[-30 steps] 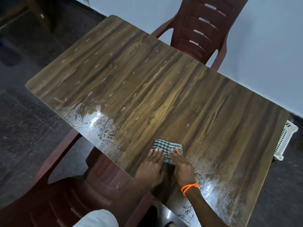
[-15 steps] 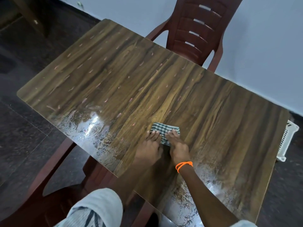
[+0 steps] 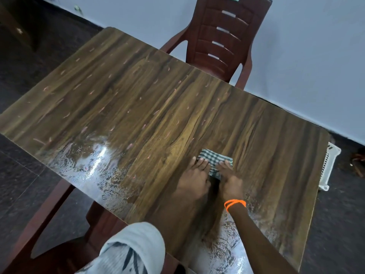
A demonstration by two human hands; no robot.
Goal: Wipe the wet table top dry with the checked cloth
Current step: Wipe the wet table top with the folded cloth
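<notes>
A folded green-and-white checked cloth point(image 3: 214, 159) lies flat on the wood-grain table top point(image 3: 150, 107), right of centre. My left hand point(image 3: 194, 178) presses on the cloth's left part with straight fingers. My right hand point(image 3: 230, 179), with an orange band at the wrist, presses on the cloth's right part the same way. Both hands hide the cloth's near half. Wet glistening patches show at the table's near-left edge point(image 3: 92, 163) and near my right forearm point(image 3: 233, 244).
A dark red plastic chair point(image 3: 221, 38) stands at the table's far side against the pale wall. Another red chair point(image 3: 59, 234) stands at the near-left below the table edge. A white slatted basket point(image 3: 329, 167) sits on the dark floor past the table's right end.
Both hands have pushed the cloth away from me, farther across the table top, with my arms stretched out more. A wiped, darker strip lies behind the hands.
</notes>
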